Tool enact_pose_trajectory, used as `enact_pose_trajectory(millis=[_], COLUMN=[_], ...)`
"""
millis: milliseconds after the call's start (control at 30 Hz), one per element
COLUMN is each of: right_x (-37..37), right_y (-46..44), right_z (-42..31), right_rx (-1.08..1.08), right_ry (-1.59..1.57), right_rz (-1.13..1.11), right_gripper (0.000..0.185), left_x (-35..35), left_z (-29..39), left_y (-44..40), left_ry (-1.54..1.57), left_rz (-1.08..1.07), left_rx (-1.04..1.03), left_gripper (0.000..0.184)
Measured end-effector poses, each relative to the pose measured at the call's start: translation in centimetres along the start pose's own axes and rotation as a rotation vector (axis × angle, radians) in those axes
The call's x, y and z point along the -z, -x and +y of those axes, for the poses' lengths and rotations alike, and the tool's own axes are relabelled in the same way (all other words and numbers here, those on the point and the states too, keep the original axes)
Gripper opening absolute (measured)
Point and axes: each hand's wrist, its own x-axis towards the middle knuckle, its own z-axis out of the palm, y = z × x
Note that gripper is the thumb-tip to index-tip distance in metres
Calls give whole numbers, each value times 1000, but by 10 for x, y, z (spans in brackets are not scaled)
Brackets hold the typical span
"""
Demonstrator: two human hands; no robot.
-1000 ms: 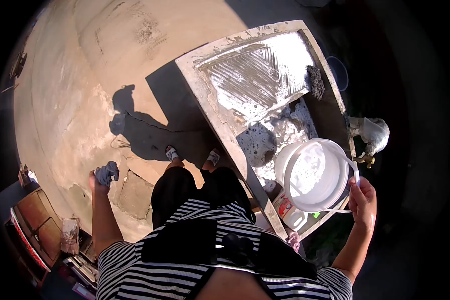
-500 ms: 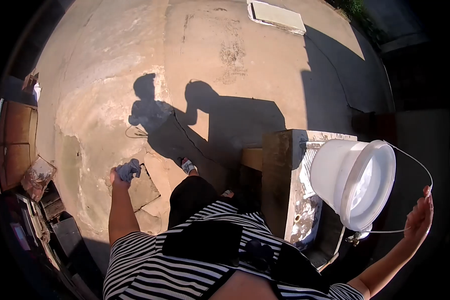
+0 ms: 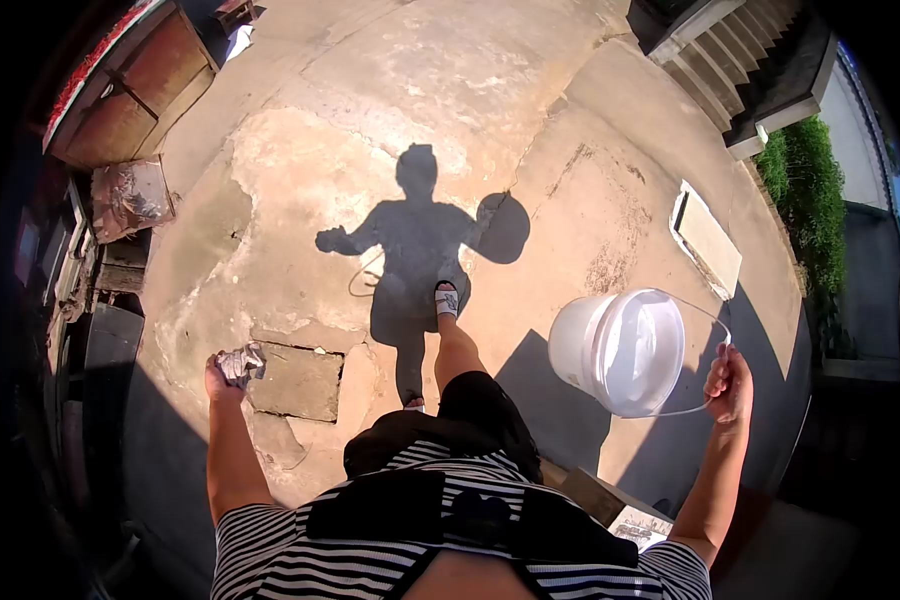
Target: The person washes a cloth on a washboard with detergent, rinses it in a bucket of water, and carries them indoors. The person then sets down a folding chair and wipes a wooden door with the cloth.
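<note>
In my right hand (image 3: 730, 384) is the thin wire handle of a white plastic bucket (image 3: 580, 350), my fingers wrapped round it. The bucket hangs tilted, its mouth turned toward the hand, and its inside looks pale and shiny. Out to the left, my left hand (image 3: 224, 378) is closed on a crumpled grey cloth (image 3: 241, 364), held above the concrete. My sandalled foot (image 3: 447, 298) is stretched forward on the ground.
A concrete yard (image 3: 390, 120) spreads ahead. A pale slab (image 3: 708, 240) lies to the right, near green bushes (image 3: 812, 200) and concrete stairs (image 3: 730, 55). Wooden cabinets (image 3: 135, 95) and clutter line the left. A concrete block (image 3: 625, 510) stands behind at my right.
I have turned and stepped away from the concrete block with the bucket, which has moved off the block's top. The cloth stays in my left hand.
</note>
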Motion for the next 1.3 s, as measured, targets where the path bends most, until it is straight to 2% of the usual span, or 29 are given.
enact_pose_trajectory(millis=[33,67,100,133,167,233,300,367,433,467,500,533,567,633,667,700,733,767,800,833,867,900,933,967,1033,1100,1200,1300], right_x=[-26,-47,-63,-85,-107,-146,-184,-213,-254,-262,-280,-299,-321,-341,-364,-362,-364,-381,-405,-426,-452,-477,-506,-535,-589,-646,-730,-819], right_y=[-39,-75,-116,-152,-189,-256,-313,-367,-417,-447,-471,-494,-517,-579,-601,-632,-668,-693,-714,-736,-758,-777,-801,-822,-872,-923,-1012,-1093], right_z=[6,16,27,34,42,55,65,67,55,53,47,39,27,24,5,9,20,4,-19,-36,-52,-68,-78,-90,-110,-133,-178,-228], right_rx=[-69,-117,-184,-239,-305,-415,-480,-536,-606,-618,-625,-619,-643,-657,-773,-776,-679,-637,-626,-619,-618,-615,-624,-627,-629,-637,-645,-661], right_ry=[42,74,60,68,95,113,116,35,-76,-155,-214,-226,-254,-248,-312,-389,-34,38,-68,-144,-177,-186,-199,-208,-219,-224,-209,-181], right_rz=[26,31,38,16,59,28,117,128,246,226,335,409,479,499,558,534,508,524,536,538,538,535,529,521,498,477,421,353], right_gripper=[19,19,19,18,18,19,19,19,32,39,40,39,41,42,43,45,45,44,44,44,44,44,43,43,43,42,42,41], left_x=[-13,8,-9,7,-24,-27,-12,-90,-94,-94,-107,-224,-255,-299,-296,-296,-335,-386,-441,-540,-592,-624,-680,-743,-836,-914,-1015,-1074], left_z=[15,24,34,45,50,54,55,64,68,76,77,94,92,90,83,72,65,76,96,133,152,156,186,217,267,312,368,394], left_y=[13,0,17,9,32,37,13,26,-9,-27,-44,-8,-19,-48,-83,-127,-160,-191,-217,-217,-251,-300,-330,-354,-405,-454,-493,-530], left_ry=[28,47,110,182,188,122,13,-69,-106,-632,-1150,-1118,-1082,-1349,-1372,-1393,-1549,-1289,-1037,-1132,-1098,-1281,-1264,-1426,-1484,-1575,-1533,-1524], left_rz=[87,79,254,247,427,391,614,874,928,955,929,938,949,905,921,928,1094,957,819,710,606,620,451,461,400,433,487,554], left_rx=[-41,-56,-92,-93,-142,-219,-252,-212,-236,-109,36,183,182,204,220,229,65,165,275,206,142,-37,34,-88,-326,-517,-541,-363], left_gripper=[24,25,29,36,40,39,38,35,29,24,20,20,20,23,22,22,20,18,18,17,16,18,22,23,24,25,27,30])
